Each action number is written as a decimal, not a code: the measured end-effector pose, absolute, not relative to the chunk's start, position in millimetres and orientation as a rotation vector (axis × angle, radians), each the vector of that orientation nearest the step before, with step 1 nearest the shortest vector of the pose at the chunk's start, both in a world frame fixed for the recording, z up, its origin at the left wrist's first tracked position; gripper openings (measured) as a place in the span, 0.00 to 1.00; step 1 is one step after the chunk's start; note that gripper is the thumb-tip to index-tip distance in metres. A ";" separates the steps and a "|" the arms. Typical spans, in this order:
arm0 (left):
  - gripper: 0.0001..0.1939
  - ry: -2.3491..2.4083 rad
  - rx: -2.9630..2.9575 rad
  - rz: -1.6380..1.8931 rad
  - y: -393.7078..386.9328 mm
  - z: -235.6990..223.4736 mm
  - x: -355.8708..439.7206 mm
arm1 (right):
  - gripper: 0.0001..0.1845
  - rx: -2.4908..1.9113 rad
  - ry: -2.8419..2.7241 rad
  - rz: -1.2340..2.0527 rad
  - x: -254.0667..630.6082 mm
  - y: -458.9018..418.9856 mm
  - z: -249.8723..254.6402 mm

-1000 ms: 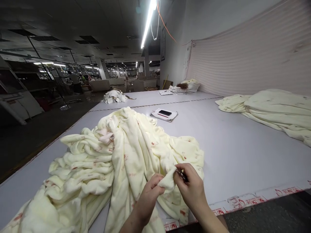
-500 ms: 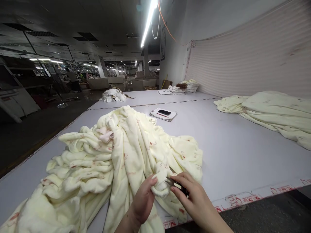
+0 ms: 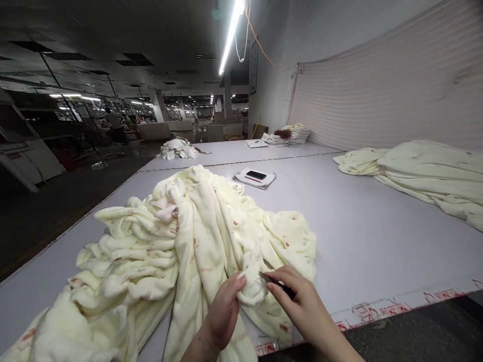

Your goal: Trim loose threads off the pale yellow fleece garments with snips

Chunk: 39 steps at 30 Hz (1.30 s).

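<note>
A heap of pale yellow fleece fabric with small reddish prints lies bunched on the table in front of me. My left hand is closed on a rolled edge of the fleece, with the thumb on top. Black thread snips are held in my right hand, just right of that edge. Their tips point left at the fleece; whether they touch it I cannot tell. A pink piece of cloth shows on the heap's upper left.
The pale table has red-printed tape along its near edge. Beyond the heap, a phone and a red pen rest on papers. More yellow fleece lies at right, white scraps at the far left.
The left hand has shifted its hold and turned the fleece edge over. The right hand has let go of the cloth, and the snips now point at it, their blades closer together than half a second ago.
</note>
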<state>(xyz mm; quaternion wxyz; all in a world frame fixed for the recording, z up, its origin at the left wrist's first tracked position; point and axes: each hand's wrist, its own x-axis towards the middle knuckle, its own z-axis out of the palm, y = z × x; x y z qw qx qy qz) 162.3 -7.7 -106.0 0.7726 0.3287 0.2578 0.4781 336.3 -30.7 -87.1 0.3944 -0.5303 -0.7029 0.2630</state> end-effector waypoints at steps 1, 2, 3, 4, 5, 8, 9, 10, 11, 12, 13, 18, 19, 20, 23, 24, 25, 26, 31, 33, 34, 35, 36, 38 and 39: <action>0.15 0.559 0.710 1.031 -7.9 -105.5 162.4 | 0.14 -1.341 -1.784 0.677 336.2 -30.9 -87.2; 0.15 0.560 0.709 1.027 -8.2 -104.7 162.5 | 0.14 -1.336 -1.792 0.676 336.1 -31.1 -86.9; 0.15 0.562 0.708 1.025 -8.5 -103.8 162.6 | 0.14 -1.332 -1.802 0.664 335.9 -31.2 -86.5; 0.14 0.564 0.708 1.022 -8.8 -103.0 162.7 | 0.14 -1.332 -1.806 0.646 335.7 -31.2 -86.1; 0.14 0.569 0.710 1.021 -9.2 -102.4 162.8 | 0.14 -1.336 -1.801 0.630 335.6 -31.0 -85.8; 0.13 0.598 0.708 1.027 -10.3 -102.6 163.5 | 0.14 -1.380 -1.732 0.636 334.8 -29.5 -86.6; 0.13 0.606 0.705 1.023 -10.5 -103.4 164.0 | 0.13 -1.393 -1.701 0.638 333.8 -29.0 -87.4; 0.13 0.610 0.702 1.017 -10.8 -104.3 164.7 | 0.13 -1.391 -1.681 0.634 332.1 -28.6 -88.4; 0.13 0.609 0.707 1.007 -11.0 -105.0 165.5 | 0.13 -1.373 -1.678 0.625 329.8 -28.5 -89.4; 0.13 0.607 0.724 0.996 -11.2 -105.5 166.1 | 0.13 -1.340 -1.696 0.611 327.0 -28.6 -90.4; 0.13 0.608 0.754 0.981 -11.3 -105.5 166.3 | 0.11 -1.299 -1.727 0.599 323.9 -28.9 -91.1; 0.06 0.995 1.249 1.030 -14.3 -102.3 155.4 | 0.08 -1.229 -1.787 0.774 320.6 -32.1 -93.0; 0.02 1.119 1.419 1.122 -15.6 -102.5 151.3 | 0.10 -1.261 -1.751 0.835 323.5 -32.8 -93.6; 0.03 1.209 1.586 1.228 -17.0 -103.2 147.3 | 0.12 -1.297 -1.707 0.879 327.1 -33.3 -94.3; 0.11 1.226 1.866 1.427 -21.9 -107.6 140.7 | 0.17 -1.356 -1.584 0.907 336.1 -35.4 -96.5; 0.12 1.213 1.868 1.431 -23.4 -109.3 140.8 | 0.17 -1.354 -1.563 0.914 337.0 -36.6 -96.7; 0.13 1.217 1.838 1.422 -24.8 -110.7 142.0 | 0.17 -1.344 -1.554 0.931 336.5 -38.4 -96.7; 0.14 1.229 1.797 1.410 -26.0 -111.9 143.9 | 0.17 -1.333 -1.549 0.949 334.9 -40.6 -96.4; 0.13 1.198 1.607 1.461 -30.5 -112.9 153.1 | 0.08 -1.362 -1.630 0.810 320.6 -51.5 -99.7; 0.13 1.146 1.502 1.435 -31.1 -110.6 154.0 | 0.08 -1.390 -1.693 0.640 317.5 -50.2 -105.3; 0.13 1.115 1.467 1.387 -31.0 -109.1 154.0 | 0.07 -1.400 -1.706 0.552 316.7 -47.7 -108.4; 0.12 1.081 1.445 1.315 -30.5 -107.5 153.8 | 0.05 -1.412 -1.701 0.472 316.3 -44.3 -111.2; 0.08 1.048 1.421 1.221 -29.8 -106.0 153.7 | 0.04 -1.429 -1.681 0.408 316.0 -40.4 -113.3; 0.05 0.977 1.303 1.043 -28.0 -104.0 153.9 | 0.03 -1.472 -1.640 0.364 315.8 -32.8 -114.6; 0.09 0.944 1.207 0.989 -27.2 -103.6 154.1 | 0.04 -1.490 -1.632 0.384 315.9 -30.3 -113.6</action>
